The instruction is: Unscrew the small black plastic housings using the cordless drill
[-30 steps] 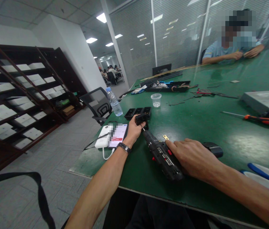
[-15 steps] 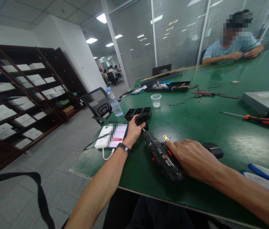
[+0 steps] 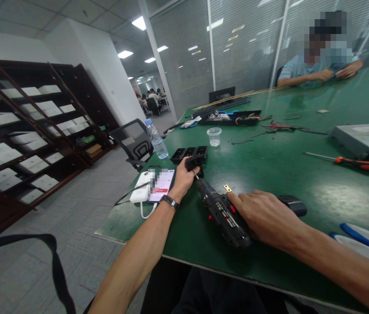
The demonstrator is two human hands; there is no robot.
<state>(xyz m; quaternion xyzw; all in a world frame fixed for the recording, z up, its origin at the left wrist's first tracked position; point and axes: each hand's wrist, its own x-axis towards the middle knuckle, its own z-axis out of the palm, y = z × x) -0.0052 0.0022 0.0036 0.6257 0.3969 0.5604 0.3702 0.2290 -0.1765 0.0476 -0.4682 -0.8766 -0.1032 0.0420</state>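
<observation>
My left hand [image 3: 184, 175] is closed around a small black plastic part [image 3: 193, 164], in front of a black tray with three compartments [image 3: 189, 153]. My right hand [image 3: 261, 213] grips a black cordless drill [image 3: 221, 213] lying on its side, its battery end toward me. The thin bit [image 3: 197, 176] points at the black part by my left fingers; whether it touches a screw there is hidden. Just beyond my right fingertips a small brass plate with holes [image 3: 227, 188] shows. A dark rounded object [image 3: 292, 205] sits beside my right hand.
A phone [image 3: 162, 186] and white power bank [image 3: 141, 187] lie left of my wrist. Beyond stand a water bottle [image 3: 157, 139] and a clear cup [image 3: 214, 137]. An orange-handled screwdriver [image 3: 363, 165], a grey metal box [image 3: 367, 141] and pliers-like blue-white handles [image 3: 367, 242] are rightward. A person [image 3: 318, 65] sits across.
</observation>
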